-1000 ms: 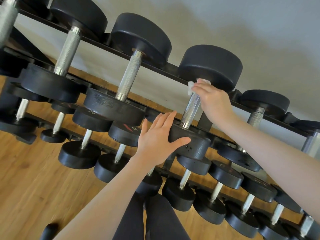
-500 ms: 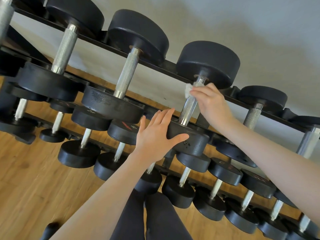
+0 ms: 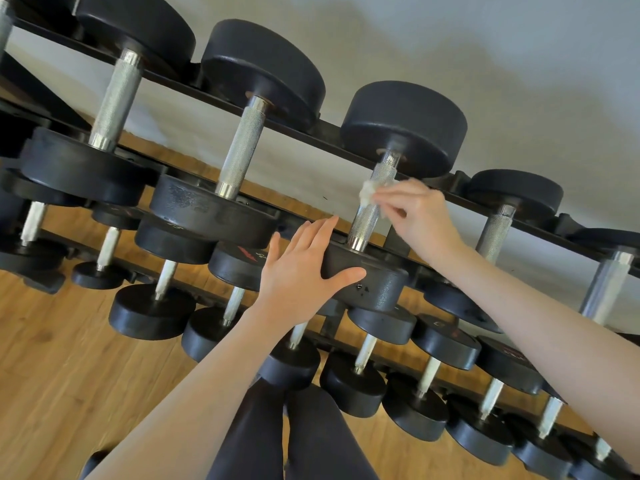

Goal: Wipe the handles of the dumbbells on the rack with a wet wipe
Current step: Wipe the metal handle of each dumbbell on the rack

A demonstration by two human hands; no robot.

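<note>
Top tier of rack [image 3: 304,128], third dumbbell [image 3: 398,129] from left in view. Right hand [image 3: 420,216] pinching wet wipe [image 3: 369,192] against knurled steel handle [image 3: 372,206], fingers curled over the wipe, roughly mid-handle, slightly toward the far head. Left hand [image 3: 304,271] flat on near head [image 3: 367,275] of same dumbbell, fingers straight and spread, thumb along the head's rim; bracing, not gripping.

Handling, judged:
- Wipe: thin, soft, damp, bunched into a small wad; light, conforms to the bar; likely to snag or shred on the knurling, so moderate pressure only.
- Handle: rigid metal, rough crosshatch, not slippery; smooth chromed collars at each end probably slicker when wet.
- Dumbbell: heavy, rubber-looking heads, seated in the rack; no lifting needed, may roll a little under the wiping, hence the steadying palm on the near head.
- Best hold: wipe wrapped round the bar between thumb and fingers, slid along and twisted to reach the underside; underside of bar not visible here.

Progress, judged: near end of this handle toward the collar not covered by the wipe now. Cannot tell which other handles [image 3: 242,147] are done. Lower tiers hold smaller dumbbells [image 3: 152,311]. Wood floor [image 3: 62,368] below, pale wall [image 3: 485,46] behind.
</note>
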